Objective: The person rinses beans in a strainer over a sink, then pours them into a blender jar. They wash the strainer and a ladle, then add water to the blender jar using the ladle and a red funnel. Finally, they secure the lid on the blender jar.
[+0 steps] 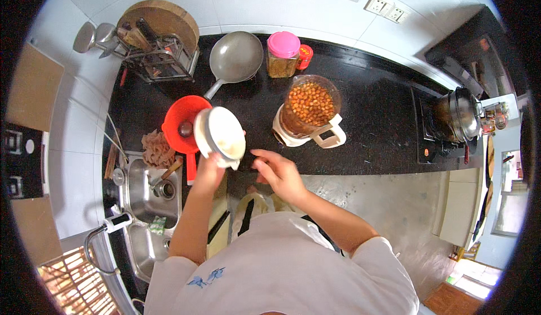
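By the grip of the left hand (211,171), a round white lid (226,132) is held tilted on its edge, to the left of the clear-walled jug (329,134). The grip of the right hand (283,177) is left loosely parted, with the fingers half curled, nearer the body than the jug and apart from it. Brown beans (311,103) are held in the jug, which is stood upright on the black counter (383,118). A red dipper (179,140) is placed left of the jug, partly covered from view by the lid. A grey wok (236,56) is set to the jug's upper left, and a pink-topped jar (283,44) is stood just behind the jug, with a small red container (305,57) placed beside it.
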`<state>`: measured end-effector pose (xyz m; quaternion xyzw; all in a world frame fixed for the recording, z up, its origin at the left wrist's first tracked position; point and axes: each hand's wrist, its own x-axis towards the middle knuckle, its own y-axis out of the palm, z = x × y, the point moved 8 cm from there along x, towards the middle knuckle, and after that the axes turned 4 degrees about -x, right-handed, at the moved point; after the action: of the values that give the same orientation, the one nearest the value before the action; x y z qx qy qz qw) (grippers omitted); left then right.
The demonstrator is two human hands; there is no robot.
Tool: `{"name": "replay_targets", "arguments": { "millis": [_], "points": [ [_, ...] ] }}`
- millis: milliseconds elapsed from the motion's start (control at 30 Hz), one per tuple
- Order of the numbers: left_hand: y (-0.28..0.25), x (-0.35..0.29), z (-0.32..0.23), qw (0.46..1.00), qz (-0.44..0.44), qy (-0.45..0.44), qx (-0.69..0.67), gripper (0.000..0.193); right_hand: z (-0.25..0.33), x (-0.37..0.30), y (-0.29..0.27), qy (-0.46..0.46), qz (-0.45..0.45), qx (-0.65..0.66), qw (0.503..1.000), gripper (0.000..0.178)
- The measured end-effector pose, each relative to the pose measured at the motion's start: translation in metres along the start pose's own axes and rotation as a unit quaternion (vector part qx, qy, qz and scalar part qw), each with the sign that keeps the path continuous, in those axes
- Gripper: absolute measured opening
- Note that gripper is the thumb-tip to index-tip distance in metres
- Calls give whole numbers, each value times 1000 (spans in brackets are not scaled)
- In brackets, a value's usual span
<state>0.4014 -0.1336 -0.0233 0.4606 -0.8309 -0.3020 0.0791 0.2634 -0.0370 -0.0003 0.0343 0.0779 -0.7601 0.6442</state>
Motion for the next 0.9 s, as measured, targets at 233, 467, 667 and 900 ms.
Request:
{"name": "replay_targets", "arguments": {
  "millis": [233,467,667,900],
  "points": [
    [34,48,-34,983,-130,25,126,65,36,-45,-168,-211,-310,-264,889,51],
    [83,74,-25,995,-46,-63,-60,72,-43,8,-174,-123,-116,-13,985,21],
    [111,86,-59,988,68,77,117,70,-38,24,-170,-117,-164,42,979,36],
    [69,84,-121,997,37,25,-62,78,-42,44,-208,-139,-194,67,969,46]
  ]
}}
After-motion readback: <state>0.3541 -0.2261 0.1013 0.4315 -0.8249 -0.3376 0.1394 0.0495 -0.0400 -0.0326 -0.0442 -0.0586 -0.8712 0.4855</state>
